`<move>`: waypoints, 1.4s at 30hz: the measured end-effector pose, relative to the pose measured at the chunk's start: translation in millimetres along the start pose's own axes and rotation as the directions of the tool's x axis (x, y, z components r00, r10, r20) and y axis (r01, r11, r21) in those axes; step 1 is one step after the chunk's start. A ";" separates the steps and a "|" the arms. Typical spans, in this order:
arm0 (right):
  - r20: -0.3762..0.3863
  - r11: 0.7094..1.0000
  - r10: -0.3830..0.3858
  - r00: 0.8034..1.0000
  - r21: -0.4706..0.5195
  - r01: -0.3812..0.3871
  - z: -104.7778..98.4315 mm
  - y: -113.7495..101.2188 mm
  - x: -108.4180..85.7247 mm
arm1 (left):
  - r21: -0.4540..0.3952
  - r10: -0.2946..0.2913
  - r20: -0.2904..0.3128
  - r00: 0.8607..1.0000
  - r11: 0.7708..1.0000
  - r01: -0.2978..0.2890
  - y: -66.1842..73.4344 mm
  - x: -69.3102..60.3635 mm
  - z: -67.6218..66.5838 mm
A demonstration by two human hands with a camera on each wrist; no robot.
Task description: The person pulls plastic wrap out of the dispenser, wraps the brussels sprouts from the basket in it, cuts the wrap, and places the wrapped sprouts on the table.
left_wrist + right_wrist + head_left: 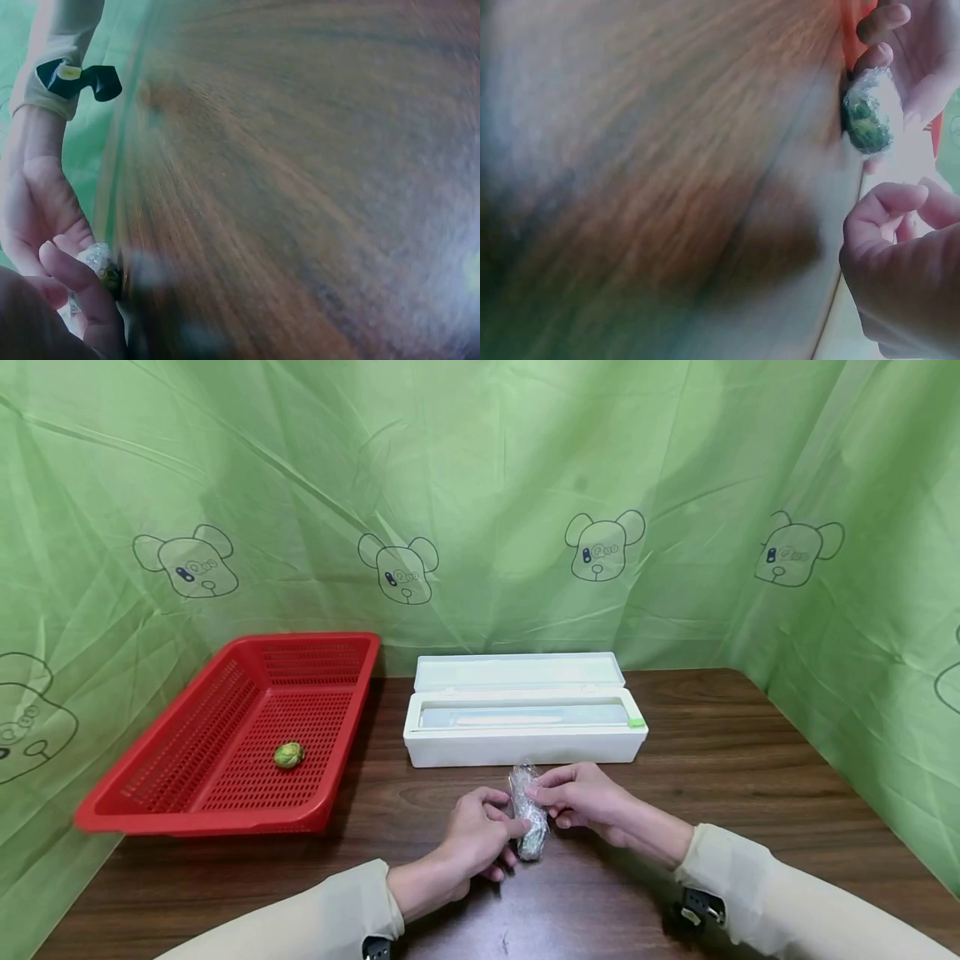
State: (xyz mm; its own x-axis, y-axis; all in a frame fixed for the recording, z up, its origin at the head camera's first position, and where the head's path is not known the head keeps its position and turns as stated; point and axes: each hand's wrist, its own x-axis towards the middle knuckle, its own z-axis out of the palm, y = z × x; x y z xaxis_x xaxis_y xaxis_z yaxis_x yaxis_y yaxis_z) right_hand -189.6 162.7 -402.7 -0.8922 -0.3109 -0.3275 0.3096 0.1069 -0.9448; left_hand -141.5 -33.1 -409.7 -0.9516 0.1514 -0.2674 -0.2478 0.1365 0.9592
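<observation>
A slim bundle in crinkled clear plastic wrap [533, 843] lies on the table before me, pointing away from me. Green shows through its near end, plainest in the right wrist view, where the wrapped bundle [868, 120] looks rounded; what is inside I cannot tell for sure. My left hand [477, 837] holds it from the left, thumb over the top and fingers along the side. From the right, my right hand [591, 800] pinches the film near the far end between thumb and forefinger. Part of the bundle is hidden by the left fingers in the left wrist view.
Just beyond the hands stands a white cling film box [525, 750], its lid [517, 672] raised at the back. To the left is a red perforated basket [330, 777] holding one Brussels sprout [288, 755]. Green curtains [495, 485] enclose the wooden table [720, 760].
</observation>
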 end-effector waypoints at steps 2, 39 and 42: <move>-0.009 0.999 -0.037 0.999 0.003 0.037 0.5 -1.6 -2.9 | -0.006 0.002 0.005 1.000 1.000 -0.002 -1.1 0.1 -0.4; 0.192 0.680 -0.503 0.842 -0.514 0.523 4.7 19.2 -38.4 | 0.661 0.627 0.375 0.683 0.335 -0.671 -2.4 -9.1 -24.1; 0.189 0.667 -0.512 0.838 -0.526 0.527 4.4 19.5 -39.6 | 0.711 0.626 0.413 0.661 0.231 -0.664 -2.5 -11.3 -24.4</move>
State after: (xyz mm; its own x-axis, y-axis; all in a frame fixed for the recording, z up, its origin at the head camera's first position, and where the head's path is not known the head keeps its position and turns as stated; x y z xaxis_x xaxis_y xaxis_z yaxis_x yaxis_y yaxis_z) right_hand -146.8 172.9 -408.2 -0.8440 -0.4936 0.2098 -0.4364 0.4048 -0.8035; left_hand -134.6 -59.0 -406.8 -0.7094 0.5902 0.3852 0.7034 0.6276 0.3337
